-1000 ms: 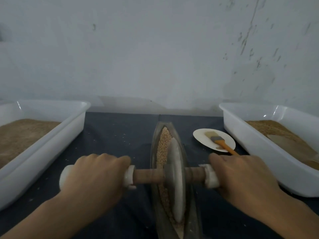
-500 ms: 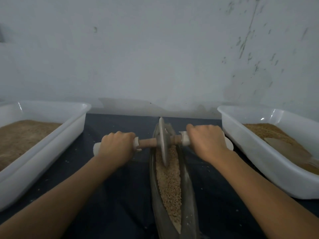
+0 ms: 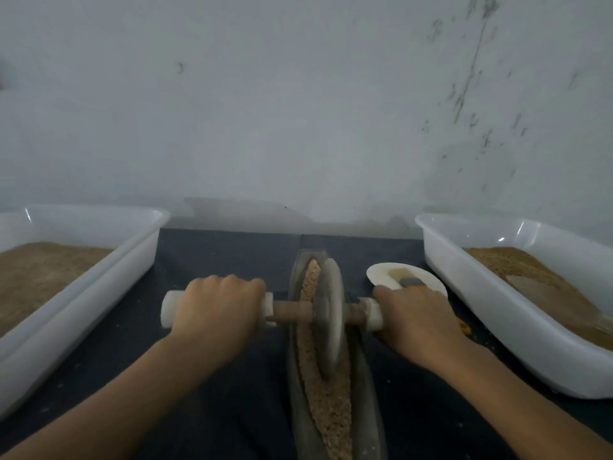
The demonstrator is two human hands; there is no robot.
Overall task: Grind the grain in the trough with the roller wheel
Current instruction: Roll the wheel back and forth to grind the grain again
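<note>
Two hands are clenched on the roller: left hand (image 3: 217,310) wrapped round the white left handle grip (image 3: 167,312), right hand (image 3: 414,318) wrapped round the white right grip (image 3: 373,313). The roller wheel (image 3: 328,313) is seated upright in the trough (image 3: 298,376), roughly mid-length, edge sunk into the grain (image 3: 328,403).

Step judged: mid-stroke of grinding, wheel loaded and travelling along the trough axis. Direction cannot be told from one blurred view.

Next move, as judged: even downward load on both grips, axle (image 3: 292,312) kept level and square to the trough so the disc is not tipped against a wall and grain is not thrown out.

Materials:
- Wheel: thin grey disc, stone or metal, cannot be told.
- Axle: brown wooden rod, white cylindrical end grips.
- Trough: narrow, boat-shaped, dark grey, pointed at the far end.
- Grain: tan, coarse, granular; mostly unbroken by the look of it, so work is judged far from done.

Also seen: two white plastic tubs, left tub (image 3: 99,277) and right tub (image 3: 497,310), each holding brown granular fill; a small white plate (image 3: 381,277) with a brush (image 3: 409,282) beside the right hand; dark cloth (image 3: 215,254) underneath.
</note>
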